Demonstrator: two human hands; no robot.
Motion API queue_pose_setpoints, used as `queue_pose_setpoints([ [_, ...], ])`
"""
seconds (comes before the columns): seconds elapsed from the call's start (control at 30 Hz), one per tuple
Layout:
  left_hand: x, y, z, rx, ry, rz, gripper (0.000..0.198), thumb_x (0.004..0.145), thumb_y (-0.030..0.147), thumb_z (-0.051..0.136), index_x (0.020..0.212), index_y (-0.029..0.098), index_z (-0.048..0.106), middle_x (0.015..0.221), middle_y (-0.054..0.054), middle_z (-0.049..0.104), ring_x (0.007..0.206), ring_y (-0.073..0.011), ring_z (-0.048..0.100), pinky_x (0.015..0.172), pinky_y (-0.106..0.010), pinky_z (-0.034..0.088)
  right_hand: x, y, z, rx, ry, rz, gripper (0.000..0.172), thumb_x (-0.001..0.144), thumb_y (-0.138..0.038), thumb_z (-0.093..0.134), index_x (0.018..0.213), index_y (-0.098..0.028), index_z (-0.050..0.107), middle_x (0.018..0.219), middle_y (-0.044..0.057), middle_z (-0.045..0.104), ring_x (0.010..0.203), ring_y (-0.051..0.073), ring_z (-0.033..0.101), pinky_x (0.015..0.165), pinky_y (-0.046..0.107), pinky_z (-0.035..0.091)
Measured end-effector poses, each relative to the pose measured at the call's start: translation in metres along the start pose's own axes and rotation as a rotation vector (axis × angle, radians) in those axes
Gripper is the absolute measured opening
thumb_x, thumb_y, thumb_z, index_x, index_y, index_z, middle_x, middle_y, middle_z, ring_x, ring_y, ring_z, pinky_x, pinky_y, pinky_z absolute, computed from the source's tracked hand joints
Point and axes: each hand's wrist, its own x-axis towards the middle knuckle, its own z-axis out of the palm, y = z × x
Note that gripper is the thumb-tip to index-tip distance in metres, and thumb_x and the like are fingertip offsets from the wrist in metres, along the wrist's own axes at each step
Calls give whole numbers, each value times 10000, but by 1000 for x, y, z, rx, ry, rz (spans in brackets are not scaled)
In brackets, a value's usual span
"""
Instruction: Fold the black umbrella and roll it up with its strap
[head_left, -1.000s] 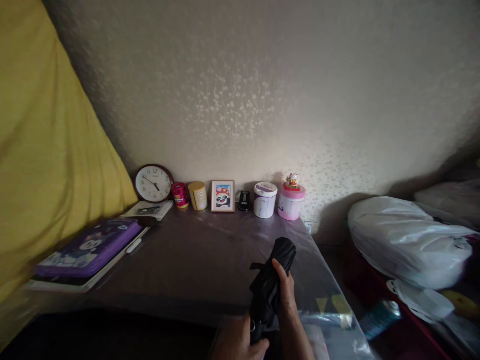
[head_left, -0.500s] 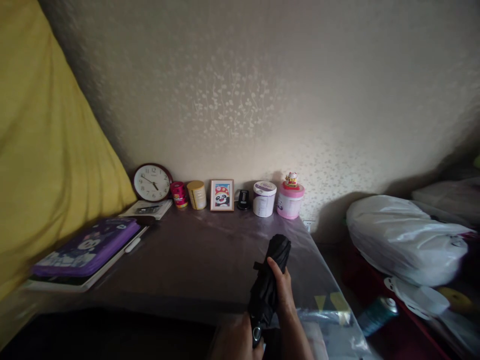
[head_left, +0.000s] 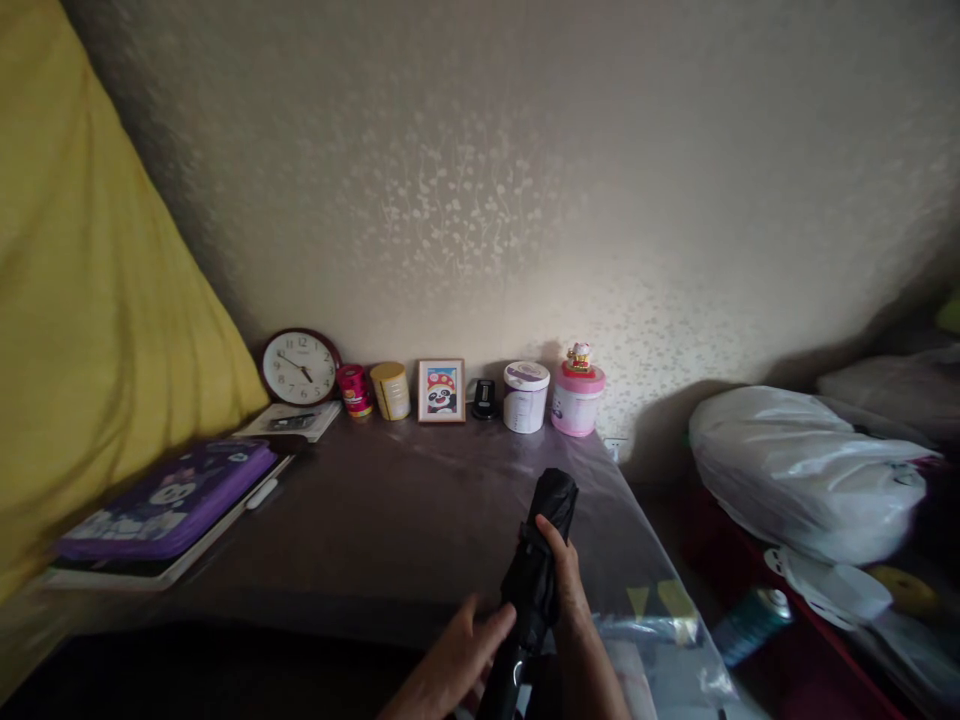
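A folded black umbrella (head_left: 531, 580) slants over the near edge of the dark table, its top pointing up and to the right, its handle toward me. My right hand (head_left: 568, 585) is wrapped round its upper part from the right, thumb across the fabric. At the umbrella's lower left side is my left hand (head_left: 469, 650), thumb and a finger apart, the thumb tip at the fabric just above the handle; its other fingers are partly hidden behind the handle.
Along the wall stand a clock (head_left: 300, 367), a red can (head_left: 355, 391), a yellow-lidded jar (head_left: 391, 392), a framed panda picture (head_left: 441, 391) and two tubs (head_left: 525, 398). A purple case (head_left: 169, 503) lies left. White bags (head_left: 802, 470) and a spray can (head_left: 752, 625) are at right.
My left hand has let go of the handle and shifted up and left, its fingers now apart. The umbrella's handle shows more. My right hand keeps its hold.
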Motion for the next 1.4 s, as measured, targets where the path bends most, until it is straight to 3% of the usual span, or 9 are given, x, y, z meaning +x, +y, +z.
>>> queue_pose_setpoints([
  [0.07, 2, 13, 0, -153, 31, 54, 878, 729, 643, 523, 1394, 173, 194, 1089, -145, 645, 894, -289, 657, 699, -388, 513, -3, 2, 3, 21, -60, 34, 425, 586, -503, 720, 747, -127, 605, 537, 14, 629, 436, 143, 561, 454, 252, 457],
  [0.23, 17, 24, 13, -413, 63, 342, 812, 642, 484, 724, 1314, 161, 404, 1329, -130, 491, 1217, -276, 465, 1017, -339, 366, -10, 9, 13, 19, -142, 23, 435, 573, -503, 720, 752, -119, 620, 601, 20, 639, 524, 158, 590, 542, 267, 485],
  [0.43, 10, 24, 17, -359, -40, 255, 840, 671, 382, 717, 1383, 272, 285, 1219, -97, 582, 862, -252, 662, 694, -350, 548, -15, 7, 17, -159, -79, -86, 490, 614, -499, 695, 925, -127, 629, 743, 25, 671, 714, 198, 627, 665, 284, 497],
  [0.53, 4, 28, 15, -296, -58, 203, 814, 717, 421, 659, 1398, 272, 239, 1129, -101, 628, 649, -203, 665, 459, -263, 500, -13, 6, 16, -317, -47, -174, 537, 640, -520, 665, 1024, -149, 601, 870, 44, 683, 845, 231, 628, 753, 308, 486],
  [0.77, 9, 31, 12, -339, -71, 256, 721, 666, 327, 698, 1312, 210, 400, 1055, -70, 663, 759, -190, 658, 628, -258, 513, 0, 15, 10, -642, 104, -590, 755, 734, -521, 575, 1353, -154, 346, 1327, 137, 469, 1226, 274, 422, 1003, 408, 336],
  [0.93, 6, 32, 7, -324, -106, 217, 515, 708, 297, 629, 1189, 171, 496, 746, -18, 670, 533, -132, 599, 486, -227, 474, -5, 10, 8, -870, 73, -1056, 277, 841, -363, 505, 1020, -205, 646, 1259, 100, 525, 1157, 256, 439, 982, 457, 317],
  [1.03, 4, 32, 5, -326, -159, 194, 475, 729, 322, 607, 1162, 166, 492, 654, 3, 629, 480, -129, 575, 424, -220, 456, -12, 6, 9, -860, -58, -1153, 243, 868, -268, 474, 730, -219, 668, 969, 50, 651, 948, 200, 529, 883, 389, 381],
  [1.23, 7, 23, 1, -407, -137, 128, 427, 740, 413, 589, 1065, 145, 518, 593, 1, 605, 468, -148, 583, 376, -217, 440, -18, -5, 11, -546, -185, -922, 226, 869, -327, 464, 844, -213, 658, 905, 36, 639, 896, 180, 558, 834, 322, 411],
  [1.4, 8, 21, -5, -442, -86, 117, 381, 736, 436, 585, 971, 140, 539, 596, -11, 623, 464, -136, 578, 376, -211, 442, -10, -15, -10, -315, 37, -696, 312, 839, -439, 475, 882, -196, 666, 932, 38, 653, 951, 205, 554, 889, 314, 385],
])
